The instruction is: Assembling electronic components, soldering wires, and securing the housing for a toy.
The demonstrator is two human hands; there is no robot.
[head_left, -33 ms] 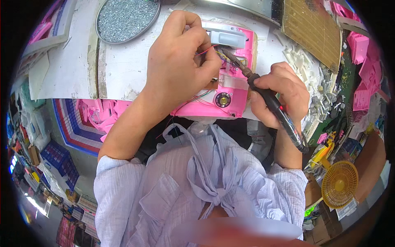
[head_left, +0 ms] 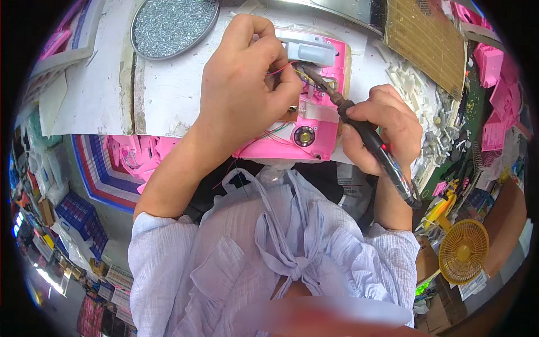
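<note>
A pink plastic housing (head_left: 319,147) lies on the table before me, with a grey-white plastic part (head_left: 310,53) across its far end and a round speaker (head_left: 304,136) at its near end. My right hand (head_left: 384,126) is wrapped round a black soldering iron (head_left: 368,135). The iron's tip reaches into the housing beside the grey-white part, among thin wires. Over the left side of the housing, my left hand (head_left: 247,78) is closed, its fingertips pinching a thin red wire (head_left: 281,69). The palm hides part of the housing and of a small brown board (head_left: 290,114).
A round tray (head_left: 135,33) of small metal screws stands at the far left. White plastic pieces (head_left: 421,106) are heaped on the right, near a cardboard sheet (head_left: 429,42). Pink parts (head_left: 147,151) fill a striped bag at lower left. A yellow fan (head_left: 464,251) stands at lower right.
</note>
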